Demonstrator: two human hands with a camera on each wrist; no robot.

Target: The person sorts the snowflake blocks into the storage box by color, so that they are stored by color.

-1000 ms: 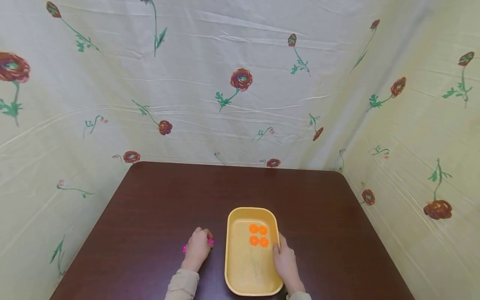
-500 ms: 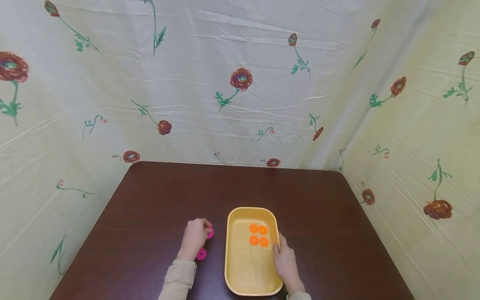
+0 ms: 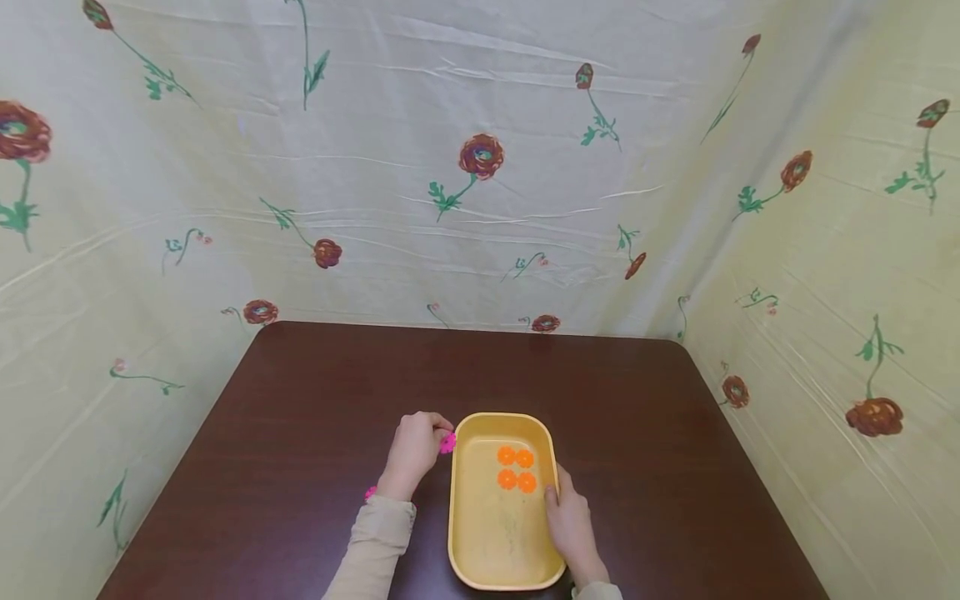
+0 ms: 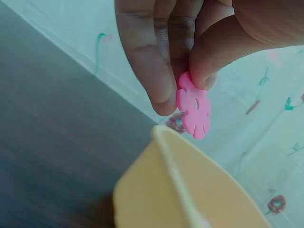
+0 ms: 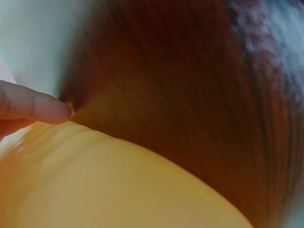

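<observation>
My left hand (image 3: 414,448) pinches a pink flower piece (image 4: 194,105) just above the yellow tray's (image 3: 460,533) left rim, right hand (image 3: 572,527) gripping the opposite rim; released now, I judge it may strike the rim and fall onto the counter (image 3: 300,400).

- Pink flower-shaped piece (image 4: 194,110)
- Four orange flower pieces (image 3: 516,468) in a yellow tray (image 3: 487,575)
- Dark reddish-brown table (image 3: 315,375)
- Pale cream cloth (image 3: 375,125) printed with dark red flowers, green stems
- Beige sleeve (image 3: 371,546)
</observation>
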